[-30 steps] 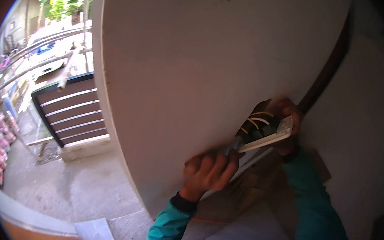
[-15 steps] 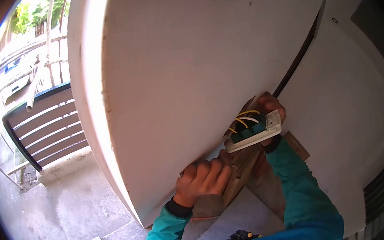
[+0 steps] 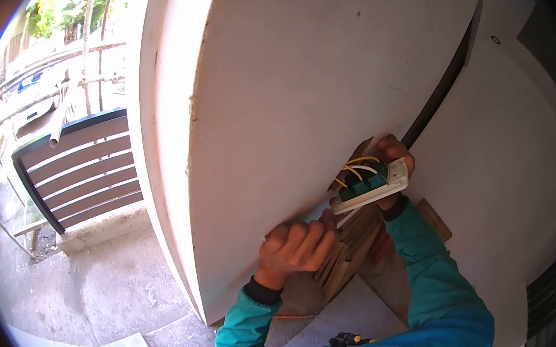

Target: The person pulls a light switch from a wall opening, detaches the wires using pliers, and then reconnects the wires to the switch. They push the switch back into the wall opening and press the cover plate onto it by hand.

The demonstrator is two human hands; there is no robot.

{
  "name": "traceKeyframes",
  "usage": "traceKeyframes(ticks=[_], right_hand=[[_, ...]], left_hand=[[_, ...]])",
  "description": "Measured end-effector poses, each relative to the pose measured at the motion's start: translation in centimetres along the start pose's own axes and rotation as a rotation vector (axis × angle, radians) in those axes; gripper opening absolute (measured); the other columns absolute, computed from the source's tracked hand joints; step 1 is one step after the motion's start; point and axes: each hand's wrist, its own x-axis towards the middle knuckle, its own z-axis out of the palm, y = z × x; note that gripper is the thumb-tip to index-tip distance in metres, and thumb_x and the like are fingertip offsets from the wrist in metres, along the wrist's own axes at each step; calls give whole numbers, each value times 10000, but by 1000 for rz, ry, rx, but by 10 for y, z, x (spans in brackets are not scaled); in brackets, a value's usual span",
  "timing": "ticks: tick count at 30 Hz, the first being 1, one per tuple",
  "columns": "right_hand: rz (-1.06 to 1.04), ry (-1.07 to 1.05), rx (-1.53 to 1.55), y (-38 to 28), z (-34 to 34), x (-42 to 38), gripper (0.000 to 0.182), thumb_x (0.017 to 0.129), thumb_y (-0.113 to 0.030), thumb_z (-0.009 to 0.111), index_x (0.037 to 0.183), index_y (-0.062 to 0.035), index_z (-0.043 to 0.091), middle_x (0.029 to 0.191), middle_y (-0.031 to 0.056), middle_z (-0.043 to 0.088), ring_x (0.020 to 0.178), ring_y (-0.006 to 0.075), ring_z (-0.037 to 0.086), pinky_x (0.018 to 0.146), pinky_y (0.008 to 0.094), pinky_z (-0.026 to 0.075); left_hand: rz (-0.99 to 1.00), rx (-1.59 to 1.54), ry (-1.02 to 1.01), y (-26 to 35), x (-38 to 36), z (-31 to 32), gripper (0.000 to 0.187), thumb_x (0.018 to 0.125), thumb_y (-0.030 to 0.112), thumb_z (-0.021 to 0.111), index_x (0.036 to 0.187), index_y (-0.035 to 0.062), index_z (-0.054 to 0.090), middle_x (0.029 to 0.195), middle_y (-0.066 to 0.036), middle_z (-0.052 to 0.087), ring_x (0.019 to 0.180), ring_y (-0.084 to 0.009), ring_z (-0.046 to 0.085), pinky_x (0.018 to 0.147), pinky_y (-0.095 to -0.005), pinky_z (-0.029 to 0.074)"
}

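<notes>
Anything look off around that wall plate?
Yes: the white plate sits askew, off the wall, with yellow wires and a white one exposed. The wall opening behind looks rough-edged. Probably open work rather than damage; the right hand is holding the plate.

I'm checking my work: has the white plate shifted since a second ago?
No, not clearly: the white plate is still beside the hole in the wall, in the right hand.
</notes>
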Motion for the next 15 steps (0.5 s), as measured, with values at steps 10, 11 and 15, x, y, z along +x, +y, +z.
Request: traceKeyframes(ticks=[10, 11, 15], right_hand=[[-9, -9, 113, 0, 0, 0, 358, 980, -390, 481, 970, -57, 613, 1122, 160, 582, 1013, 278, 625, 799, 437, 620], [-7, -9, 114, -1, 2, -1, 358, 980, -390, 481, 970, -57, 613, 1122, 160, 582, 1013, 278, 625, 799, 437, 620], [-123, 80, -217, 3, 20, 3, 349, 969, -396, 414, 954, -66, 529, 972, 127, 550, 902, 235, 517, 887, 355, 432]], left_hand=[[-5, 20, 14, 1, 0, -1, 71, 743, 156, 659, 743, 226, 646, 658, 78, 443, 621, -71, 446, 685, -269, 343], [-6, 21, 12, 1, 0, -1, 71, 743, 156, 659, 743, 226, 646, 658, 78, 443, 621, -71, 446, 685, -269, 343], [-13, 2, 14, 0, 0, -2, 87, 745, 137, 659, 765, 222, 658, 679, 78, 469, 616, -74, 446, 679, -265, 357]])
